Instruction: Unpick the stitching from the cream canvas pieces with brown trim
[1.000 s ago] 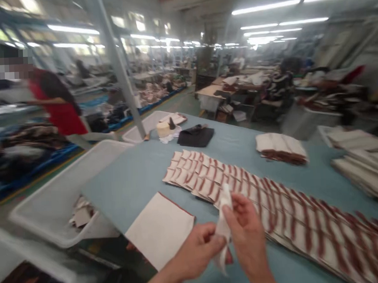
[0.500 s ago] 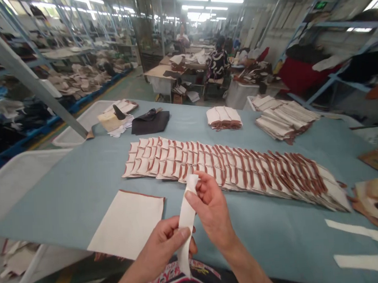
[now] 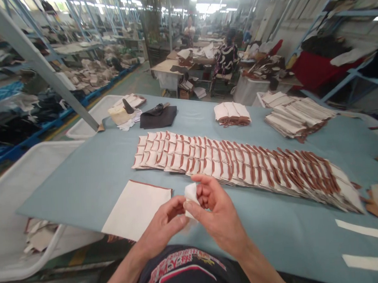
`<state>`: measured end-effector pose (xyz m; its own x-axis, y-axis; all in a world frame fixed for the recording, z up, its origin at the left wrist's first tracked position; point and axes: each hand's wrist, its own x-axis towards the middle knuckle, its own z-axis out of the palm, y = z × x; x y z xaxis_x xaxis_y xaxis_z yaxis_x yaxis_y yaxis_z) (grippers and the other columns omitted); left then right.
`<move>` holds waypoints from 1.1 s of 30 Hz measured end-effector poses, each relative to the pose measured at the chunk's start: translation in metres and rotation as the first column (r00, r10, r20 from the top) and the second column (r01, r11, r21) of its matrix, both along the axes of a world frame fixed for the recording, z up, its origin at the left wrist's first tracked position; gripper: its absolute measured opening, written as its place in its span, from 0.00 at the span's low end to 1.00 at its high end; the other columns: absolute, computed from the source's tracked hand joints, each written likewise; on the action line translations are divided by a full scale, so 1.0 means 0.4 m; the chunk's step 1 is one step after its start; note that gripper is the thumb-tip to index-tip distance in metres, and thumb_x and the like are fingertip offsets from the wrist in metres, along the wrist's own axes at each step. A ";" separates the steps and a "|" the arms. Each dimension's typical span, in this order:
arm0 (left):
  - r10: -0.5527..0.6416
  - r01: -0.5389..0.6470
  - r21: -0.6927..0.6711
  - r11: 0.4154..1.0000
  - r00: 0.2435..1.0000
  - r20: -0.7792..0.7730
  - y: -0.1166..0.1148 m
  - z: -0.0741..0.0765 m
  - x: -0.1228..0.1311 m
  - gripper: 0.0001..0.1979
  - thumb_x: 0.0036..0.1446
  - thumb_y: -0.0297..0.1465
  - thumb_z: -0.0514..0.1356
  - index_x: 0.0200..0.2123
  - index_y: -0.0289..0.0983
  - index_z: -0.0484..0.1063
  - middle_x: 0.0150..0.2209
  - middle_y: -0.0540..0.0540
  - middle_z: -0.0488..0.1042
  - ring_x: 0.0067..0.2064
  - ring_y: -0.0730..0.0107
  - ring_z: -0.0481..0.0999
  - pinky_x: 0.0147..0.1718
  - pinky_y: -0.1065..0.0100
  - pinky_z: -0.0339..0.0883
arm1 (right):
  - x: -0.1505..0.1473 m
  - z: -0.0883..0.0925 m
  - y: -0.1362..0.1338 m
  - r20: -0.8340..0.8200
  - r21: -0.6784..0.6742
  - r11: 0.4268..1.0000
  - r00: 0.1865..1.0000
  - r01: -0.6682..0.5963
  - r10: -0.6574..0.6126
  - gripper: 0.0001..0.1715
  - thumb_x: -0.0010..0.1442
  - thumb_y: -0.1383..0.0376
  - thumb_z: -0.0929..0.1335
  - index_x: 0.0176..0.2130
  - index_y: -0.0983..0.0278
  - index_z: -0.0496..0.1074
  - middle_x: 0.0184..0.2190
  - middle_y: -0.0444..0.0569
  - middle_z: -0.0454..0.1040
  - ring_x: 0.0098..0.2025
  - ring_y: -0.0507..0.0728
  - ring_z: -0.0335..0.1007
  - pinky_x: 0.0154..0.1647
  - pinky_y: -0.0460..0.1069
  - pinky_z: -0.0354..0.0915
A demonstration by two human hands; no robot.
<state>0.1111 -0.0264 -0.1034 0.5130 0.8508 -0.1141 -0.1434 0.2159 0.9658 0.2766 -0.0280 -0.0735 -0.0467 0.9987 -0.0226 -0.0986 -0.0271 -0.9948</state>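
My right hand (image 3: 215, 211) pinches a white strip (image 3: 190, 193) between thumb and curled fingers, above the front of the table. My left hand (image 3: 165, 221) is closed about the same strip from the left, its fingertips against the strip's edge. The strip looks folded or bunched, and its lower part is blurred below my thumbs. Left of my hands, a square cream fabric panel (image 3: 137, 208) with a brown top edge lies flat. Just beyond them runs a long row of overlapping cream pieces with brown edging (image 3: 236, 162).
The blue-green table (image 3: 68, 184) carries a cream stack (image 3: 232, 113), a larger pile (image 3: 297, 114) and dark cloth (image 3: 158, 117). Two white strips lie front right, one (image 3: 368, 263) nearest. A white bin (image 3: 52, 251) stands at the left, near a metal post (image 3: 54, 76). Two people are farther back.
The strip was stretched long between both hands; now it is bunched, its lower part blurred. My left hand has moved up close to the right. The view has shifted, moving the table's things rightward.
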 end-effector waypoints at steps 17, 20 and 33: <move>0.217 -0.215 0.032 0.976 0.972 -0.089 0.010 0.025 0.018 0.19 0.58 0.45 0.67 0.31 0.35 0.70 0.27 0.51 0.70 0.29 0.72 0.65 0.30 0.71 0.62 | 0.032 0.011 -0.051 0.243 0.111 0.987 0.966 -0.119 0.089 0.26 0.60 0.67 0.69 0.57 0.61 0.68 0.36 0.43 0.71 0.30 0.51 0.68 0.32 0.46 0.68; 0.224 -0.218 0.059 0.974 0.967 -0.123 0.007 0.036 0.027 0.18 0.58 0.45 0.66 0.30 0.35 0.69 0.26 0.52 0.68 0.27 0.73 0.64 0.28 0.72 0.61 | 0.039 0.002 -0.058 0.159 0.071 0.993 0.984 -0.094 0.082 0.22 0.62 0.65 0.68 0.56 0.62 0.68 0.36 0.44 0.72 0.31 0.51 0.69 0.33 0.46 0.69; 0.452 -0.446 -0.159 0.881 0.892 0.002 0.027 0.061 0.061 0.17 0.53 0.40 0.69 0.28 0.38 0.65 0.20 0.58 0.64 0.20 0.79 0.61 0.20 0.77 0.58 | 0.090 -0.049 -0.048 0.162 0.069 0.985 0.976 -0.157 0.144 0.24 0.62 0.52 0.72 0.53 0.61 0.74 0.54 0.53 0.78 0.56 0.63 0.73 0.58 0.58 0.67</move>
